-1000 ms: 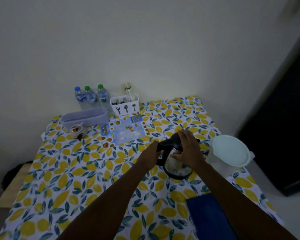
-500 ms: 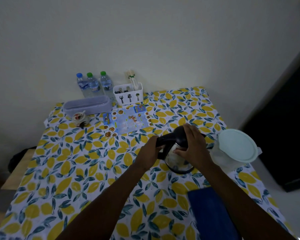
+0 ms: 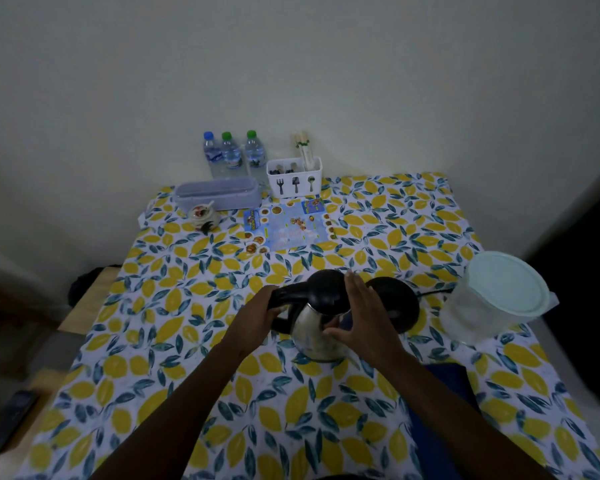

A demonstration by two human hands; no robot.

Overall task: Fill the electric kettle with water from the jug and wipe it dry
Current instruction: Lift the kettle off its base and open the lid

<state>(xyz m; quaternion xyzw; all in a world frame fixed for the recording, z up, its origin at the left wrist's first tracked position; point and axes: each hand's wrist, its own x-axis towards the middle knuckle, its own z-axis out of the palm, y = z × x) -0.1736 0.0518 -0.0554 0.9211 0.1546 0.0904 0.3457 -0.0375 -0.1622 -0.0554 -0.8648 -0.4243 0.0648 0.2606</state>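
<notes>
Head view looks down on a counter (image 3: 194, 341) under a lemon-print cloth, with the electric kettle (image 3: 321, 336) near its middle, lid closed, its steel body lifted or tilted just left of its round black base (image 3: 399, 306). The left hand (image 3: 257, 315) is wrapped around the kettle's black handle, its grip closed on it. The right hand (image 3: 364, 317) lies against the kettle's right side and lid, fingers (image 3: 352, 289) spread flat and thumb pressed to the steel, a loose cupping grip rather than a clench. To the right stands the clear jug (image 3: 478, 313), capped with a pale lid (image 3: 508, 284), apart from the kettle. A dark blue cloth (image 3: 440, 410) lies on the counter under the right forearm. Along the far edge stand three water bottles (image 3: 231, 155), a white cutlery holder (image 3: 295, 178), a long grey box (image 3: 219, 194), a small ceramic pot (image 3: 203, 216) and a printed leaflet (image 3: 288, 228).
</notes>
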